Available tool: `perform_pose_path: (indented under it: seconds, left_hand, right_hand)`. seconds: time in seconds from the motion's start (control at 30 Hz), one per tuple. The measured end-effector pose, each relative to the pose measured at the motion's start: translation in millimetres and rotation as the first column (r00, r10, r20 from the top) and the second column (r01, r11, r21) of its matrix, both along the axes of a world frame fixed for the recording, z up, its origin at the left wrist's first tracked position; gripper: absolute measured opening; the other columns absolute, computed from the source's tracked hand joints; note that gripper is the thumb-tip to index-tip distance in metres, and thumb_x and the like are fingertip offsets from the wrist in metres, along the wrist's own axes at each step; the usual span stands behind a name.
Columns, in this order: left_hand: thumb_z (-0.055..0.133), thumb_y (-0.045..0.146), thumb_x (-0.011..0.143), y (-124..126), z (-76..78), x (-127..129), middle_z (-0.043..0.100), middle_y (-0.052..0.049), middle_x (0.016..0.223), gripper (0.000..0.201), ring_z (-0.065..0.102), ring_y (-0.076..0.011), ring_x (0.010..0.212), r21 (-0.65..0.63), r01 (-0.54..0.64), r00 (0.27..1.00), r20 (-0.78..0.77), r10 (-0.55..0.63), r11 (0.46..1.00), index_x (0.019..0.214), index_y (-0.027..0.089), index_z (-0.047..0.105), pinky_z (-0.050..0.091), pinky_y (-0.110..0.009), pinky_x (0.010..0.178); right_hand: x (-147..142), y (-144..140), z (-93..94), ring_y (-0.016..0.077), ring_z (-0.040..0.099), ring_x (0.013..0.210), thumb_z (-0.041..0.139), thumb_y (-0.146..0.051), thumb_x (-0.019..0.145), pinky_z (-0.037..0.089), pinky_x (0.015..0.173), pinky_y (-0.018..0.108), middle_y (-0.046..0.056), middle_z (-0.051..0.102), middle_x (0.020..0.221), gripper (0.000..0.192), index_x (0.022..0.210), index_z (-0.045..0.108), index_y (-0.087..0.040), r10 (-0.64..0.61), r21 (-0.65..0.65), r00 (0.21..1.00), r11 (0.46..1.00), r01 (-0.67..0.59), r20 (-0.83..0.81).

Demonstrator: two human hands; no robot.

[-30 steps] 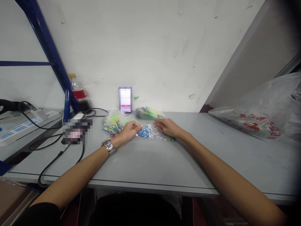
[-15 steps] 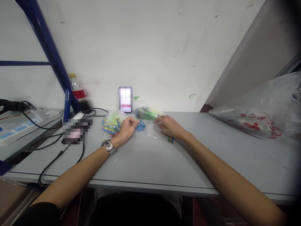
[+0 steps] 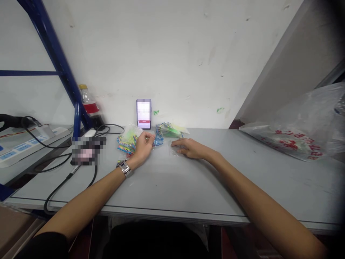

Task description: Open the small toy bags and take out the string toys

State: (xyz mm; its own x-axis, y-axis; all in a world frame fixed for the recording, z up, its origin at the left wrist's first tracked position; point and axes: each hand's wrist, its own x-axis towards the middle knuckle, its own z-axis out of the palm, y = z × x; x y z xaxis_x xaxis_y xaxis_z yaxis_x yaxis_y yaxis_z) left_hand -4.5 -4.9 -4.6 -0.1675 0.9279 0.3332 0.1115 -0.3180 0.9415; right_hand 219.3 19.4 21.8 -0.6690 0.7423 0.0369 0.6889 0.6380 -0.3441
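My left hand [image 3: 142,145], with a metal watch on the wrist, pinches a small blue packet [image 3: 158,139] and holds it a little above the grey table [image 3: 172,187]. Just left of that hand lies a pile of colourful small packets [image 3: 127,141] in clear wrap. My right hand [image 3: 188,147] rests flat, fingers stretched, on a clear plastic bag [image 3: 174,149] lying on the table. Behind both hands sits a stack of green and blue packets [image 3: 170,130].
A phone [image 3: 143,114] leans upright against the wall. A drink bottle [image 3: 88,104] stands by the blue rack post [image 3: 60,64]. Black cables [image 3: 67,176] and a power strip [image 3: 18,149] are at the left. A large printed plastic bag [image 3: 299,126] fills the right.
My left hand has drawn the blue packet out of the clear bag and moved it back toward the stack. My right hand has flattened onto the clear bag.
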Motion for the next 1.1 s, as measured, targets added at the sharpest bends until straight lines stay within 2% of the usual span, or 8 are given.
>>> perform_pose_path:
  seconds: [0.13, 0.23, 0.37, 0.57, 0.7, 0.83, 0.97, 1.1]
  left_hand:
    - [0.058, 0.021, 0.085, -1.9, 2.2, 0.1, 0.055, 0.003, 0.063, 0.014, 0.052, -0.0096, 0.054, -0.006, -0.006, 1.0, -0.005, 0.006, 1.0, 0.075, 0.018, 0.049, 0.04, -0.022, 0.053]
    - [0.056, 0.022, 0.086, -3.4, 3.0, -0.3, 0.054, 0.004, 0.063, 0.014, 0.051, -0.0093, 0.052, -0.014, -0.006, 0.999, -0.044, 0.006, 1.0, 0.075, 0.018, 0.048, 0.038, -0.022, 0.052]
    - [0.057, 0.026, 0.087, -3.2, 1.7, -1.3, 0.053, 0.004, 0.062, 0.015, 0.049, -0.0096, 0.052, 0.001, 0.001, 0.996, -0.093, -0.001, 1.0, 0.077, 0.019, 0.048, 0.034, -0.021, 0.05]
    - [0.063, 0.03, 0.082, -4.7, 0.6, 0.2, 0.049, 0.005, 0.057, 0.019, 0.045, -0.0092, 0.052, 0.088, 0.045, 0.983, -0.181, -0.028, 0.995, 0.073, 0.018, 0.05, 0.031, -0.022, 0.052]
    - [0.065, 0.032, 0.078, -7.2, -0.7, 2.0, 0.054, 0.003, 0.062, 0.021, 0.048, -0.0104, 0.057, 0.121, 0.115, 0.969, -0.233, -0.084, 0.986, 0.07, 0.018, 0.052, 0.035, -0.023, 0.055]
    - [0.07, 0.031, 0.073, -6.0, -5.3, 3.0, 0.055, 0.002, 0.064, 0.026, 0.052, -0.0116, 0.063, 0.122, 0.178, 0.963, -0.226, -0.148, 0.976, 0.063, 0.018, 0.049, 0.039, -0.025, 0.061]
    - [0.076, 0.033, 0.066, -5.1, -7.6, 4.7, 0.058, 0.001, 0.069, 0.035, 0.056, -0.0128, 0.068, 0.09, 0.226, 0.964, -0.165, -0.209, 0.97, 0.058, 0.017, 0.045, 0.042, -0.026, 0.065]
    - [0.076, 0.039, 0.065, -4.9, -6.6, 5.3, 0.061, -0.001, 0.071, 0.04, 0.056, -0.0125, 0.068, 0.066, 0.246, 0.961, -0.143, -0.235, 0.967, 0.056, 0.017, 0.043, 0.041, -0.026, 0.064]
  right_hand:
    - [10.0, 5.9, 1.6, 0.0284, 0.062, 0.101, 0.048, -0.008, 0.082, 0.05, 0.081, 0.041, 0.012, 0.067, 0.117, 0.042, 0.118, 0.065, -0.02, -0.123, 0.011, 0.99, 0.992, 0.123, 0.074]
    - [12.0, 7.4, 0.6, 0.0285, 0.061, 0.101, 0.049, -0.005, 0.078, 0.049, 0.079, 0.039, 0.012, 0.067, 0.113, 0.038, 0.108, 0.069, -0.019, -0.129, 0.08, 0.989, 0.989, 0.123, 0.069]
    - [4.3, 1.3, 0.0, 0.0264, 0.062, 0.093, 0.047, -0.015, 0.085, 0.047, 0.078, 0.038, 0.013, 0.069, 0.105, 0.031, 0.11, 0.066, -0.017, -0.121, 0.167, 0.989, 0.977, 0.133, -0.082]
    - [-21.2, -19.8, -1.1, 0.0205, 0.059, 0.072, 0.042, -0.026, 0.092, 0.047, 0.069, 0.035, 0.005, 0.066, 0.08, 0.035, 0.125, 0.049, -0.015, 0.009, 0.163, 0.958, 0.986, 0.04, -0.288]
    - [-33.7, -30.5, -5.4, 0.0213, 0.062, 0.084, 0.046, -0.025, 0.09, 0.05, 0.076, 0.038, 0.009, 0.066, 0.095, 0.047, 0.136, 0.038, -0.018, 0.149, 0.152, 0.917, 0.984, -0.098, -0.369]
    - [-36.9, -33.7, -8.9, 0.0242, 0.061, 0.1, 0.048, -0.021, 0.089, 0.049, 0.086, 0.044, 0.012, 0.063, 0.114, 0.049, 0.136, 0.037, -0.022, 0.199, 0.139, 0.909, 0.978, -0.159, -0.365]
    - [-35.4, -33.4, -9.0, 0.0232, 0.06, 0.104, 0.049, -0.017, 0.087, 0.048, 0.089, 0.043, 0.01, 0.063, 0.117, 0.043, 0.13, 0.042, -0.022, 0.239, 0.152, 0.892, 0.969, -0.195, -0.383]
    - [-34.5, -33.8, -7.8, 0.0234, 0.063, 0.104, 0.05, -0.021, 0.088, 0.05, 0.084, 0.04, 0.011, 0.064, 0.118, 0.042, 0.129, 0.041, -0.022, 0.204, 0.125, 0.884, 0.978, -0.166, -0.421]
